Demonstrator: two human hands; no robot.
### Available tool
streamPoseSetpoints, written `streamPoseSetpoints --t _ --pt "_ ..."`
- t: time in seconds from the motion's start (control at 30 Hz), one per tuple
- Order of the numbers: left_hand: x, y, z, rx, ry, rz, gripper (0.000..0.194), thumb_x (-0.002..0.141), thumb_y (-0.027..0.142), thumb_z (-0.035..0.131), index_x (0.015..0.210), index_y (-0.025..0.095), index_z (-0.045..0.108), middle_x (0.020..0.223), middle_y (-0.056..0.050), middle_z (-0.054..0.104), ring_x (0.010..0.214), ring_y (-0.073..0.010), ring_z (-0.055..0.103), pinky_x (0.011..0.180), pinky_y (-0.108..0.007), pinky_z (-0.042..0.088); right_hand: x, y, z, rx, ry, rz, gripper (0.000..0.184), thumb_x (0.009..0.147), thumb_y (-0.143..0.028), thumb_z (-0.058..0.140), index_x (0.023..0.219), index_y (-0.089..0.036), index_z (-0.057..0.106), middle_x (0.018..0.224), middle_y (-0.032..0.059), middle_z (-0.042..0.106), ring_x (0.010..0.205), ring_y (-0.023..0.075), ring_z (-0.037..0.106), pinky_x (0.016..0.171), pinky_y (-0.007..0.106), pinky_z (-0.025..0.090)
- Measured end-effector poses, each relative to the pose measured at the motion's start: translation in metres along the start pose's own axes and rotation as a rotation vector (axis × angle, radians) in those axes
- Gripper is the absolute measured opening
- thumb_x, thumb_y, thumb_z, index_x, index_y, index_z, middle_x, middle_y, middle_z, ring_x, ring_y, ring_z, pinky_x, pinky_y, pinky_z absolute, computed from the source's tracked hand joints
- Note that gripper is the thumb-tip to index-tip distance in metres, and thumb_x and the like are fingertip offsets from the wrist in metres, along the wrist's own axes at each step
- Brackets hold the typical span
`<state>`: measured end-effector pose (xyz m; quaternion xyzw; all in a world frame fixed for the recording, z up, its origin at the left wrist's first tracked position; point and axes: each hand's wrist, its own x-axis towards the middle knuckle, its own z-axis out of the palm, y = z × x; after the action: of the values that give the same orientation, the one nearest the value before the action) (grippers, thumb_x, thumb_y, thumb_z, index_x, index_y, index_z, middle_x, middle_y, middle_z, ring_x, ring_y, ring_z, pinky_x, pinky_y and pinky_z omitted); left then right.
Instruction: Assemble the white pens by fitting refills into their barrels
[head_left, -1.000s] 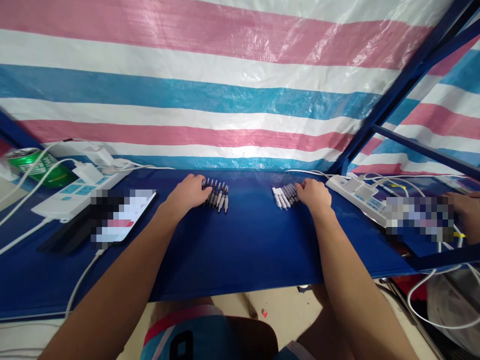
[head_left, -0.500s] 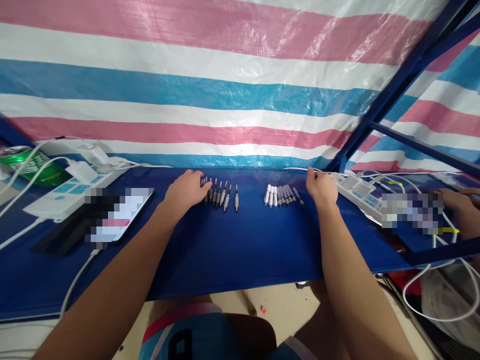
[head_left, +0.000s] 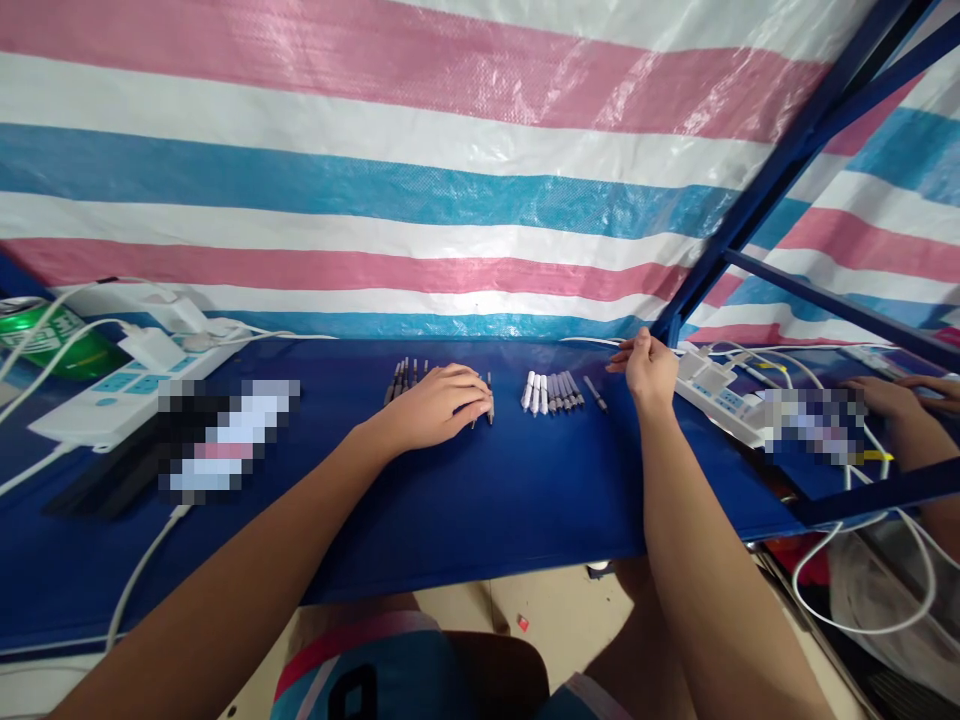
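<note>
Head view: a spread left hand (head_left: pixel 431 408) is laid over dark pens (head_left: pixel 400 382) to the left of the white pens (head_left: pixel 547 392) on the counter (head_left: pixel 480 520); the right hand (head_left: pixel 649 370) is pinched together just right of those pens, with anything held too small to tell.

A makeshift workshop booth: striped tarpaulin (head_left: pixel 375 190) walls me in at 12 o'clock, braced by a blue steel frame (head_left: pixel 757 190) at 1 o'clock. My blue-covered bench (head_left: pixel 450 520) carries rows of pens (head_left: pixel 551 392) at 12 o'clock, one power strip (head_left: pixel 127 395) at 10 o'clock and another (head_left: pixel 720 395) at 2 o'clock, plus a green drink can (head_left: pixel 37 335) at 10 o'clock. A co-worker's hands (head_left: pixel 892 395) show at 3 o'clock.
</note>
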<state>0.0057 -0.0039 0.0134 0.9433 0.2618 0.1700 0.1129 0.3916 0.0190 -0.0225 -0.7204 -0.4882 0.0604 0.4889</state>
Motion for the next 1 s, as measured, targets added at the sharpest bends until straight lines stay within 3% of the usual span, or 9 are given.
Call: streamPoseSetpoints --t 0.2,0.3,0.43,0.53,0.63,0.8,0.9,1.0 --pt "-0.003 -0.002 0.005 0.023 0.034 -0.019 0.041 0.114 0.043 0.042 0.133 0.029 0.075 0.149 -0.007 0.065 0.146 -0.0295 0.049 0.122 -0.051 0.039 0.0 -0.001 -0.001 0.015 0.032 0.081 0.075 0.106 -0.075 0.025 0.096 -0.017 0.072 0.074 0.0132 0.076 0.053 0.0245 0.07 0.064 0.038 0.057" --pt "-0.001 -0.002 0.007 0.01 0.018 0.005 0.042 0.114 0.042 0.041 0.12 0.029 0.08 0.14 -0.005 0.07 0.144 -0.0297 0.051 0.121 -0.052 0.039 0.0 0.0 0.0 0.015 0.041 0.069 0.073 0.108 -0.071 0.025 0.093 -0.018 0.072 0.074 0.0126 0.077 0.052 0.0243 0.069 0.066 0.04 0.058" --pt "0.0 -0.004 0.002 0.036 0.103 -0.047 0.048 0.113 0.044 0.042 0.096 0.024 0.082 0.125 -0.008 0.074 0.13 -0.0291 0.059 0.117 -0.05 0.044 0.0 -0.001 0.003 0.026 0.046 0.055 0.074 0.108 -0.071 0.024 0.092 -0.017 0.072 0.073 0.0124 0.076 0.051 0.0245 0.068 0.069 0.042 0.058" --pt "-0.004 -0.009 -0.002 0.057 0.123 -0.076 0.043 0.112 0.047 0.046 0.102 0.026 0.082 0.129 -0.008 0.073 0.131 -0.0294 0.058 0.115 -0.049 0.045 0.0 -0.002 0.004 0.043 0.028 0.054 0.074 0.107 -0.073 0.025 0.092 -0.017 0.072 0.071 0.0126 0.074 0.051 0.0249 0.067 0.067 0.043 0.057" --pt "-0.007 -0.015 -0.001 0.04 0.069 -0.079 0.036 0.11 0.046 0.049 0.111 0.028 0.081 0.133 -0.007 0.072 0.134 -0.0296 0.056 0.116 -0.049 0.044 -0.003 -0.006 0.006 0.085 -0.015 0.037 0.073 0.105 -0.076 0.029 0.091 -0.018 0.071 0.071 0.0119 0.074 0.05 0.0239 0.066 0.063 0.041 0.055" --pt "-0.008 -0.022 0.002 0.065 0.04 -0.176 0.035 0.109 0.045 0.048 0.107 0.025 0.077 0.12 -0.008 0.073 0.126 -0.0298 0.06 0.109 -0.048 0.046 -0.015 -0.029 0.019 0.247 -0.231 -0.138 0.055 0.1 -0.073 0.051 0.096 -0.021 0.068 0.078 0.0071 0.073 0.059 0.0215 0.066 0.064 0.037 0.056" --pt "-0.009 -0.025 0.001 0.109 0.063 -0.254 0.034 0.108 0.045 0.05 0.099 0.024 0.076 0.12 -0.009 0.072 0.126 -0.0312 0.058 0.109 -0.052 0.043 -0.032 -0.052 0.029 0.333 -0.372 -0.318 0.037 0.095 -0.056 0.068 0.113 -0.023 0.064 0.083 0.0026 0.07 0.072 0.022 0.067 0.074 0.038 0.058" --pt "-0.011 -0.026 0.0 0.109 0.058 -0.289 0.03 0.106 0.044 0.053 0.097 0.024 0.074 0.121 -0.008 0.072 0.125 -0.0316 0.058 0.11 -0.056 0.04 -0.055 -0.075 0.037 0.192 -0.462 -0.542 0.026 0.093 -0.033 0.069 0.117 -0.024 0.065 0.092 0.0045 0.071 0.092 0.0255 0.068 0.091 0.043 0.057"
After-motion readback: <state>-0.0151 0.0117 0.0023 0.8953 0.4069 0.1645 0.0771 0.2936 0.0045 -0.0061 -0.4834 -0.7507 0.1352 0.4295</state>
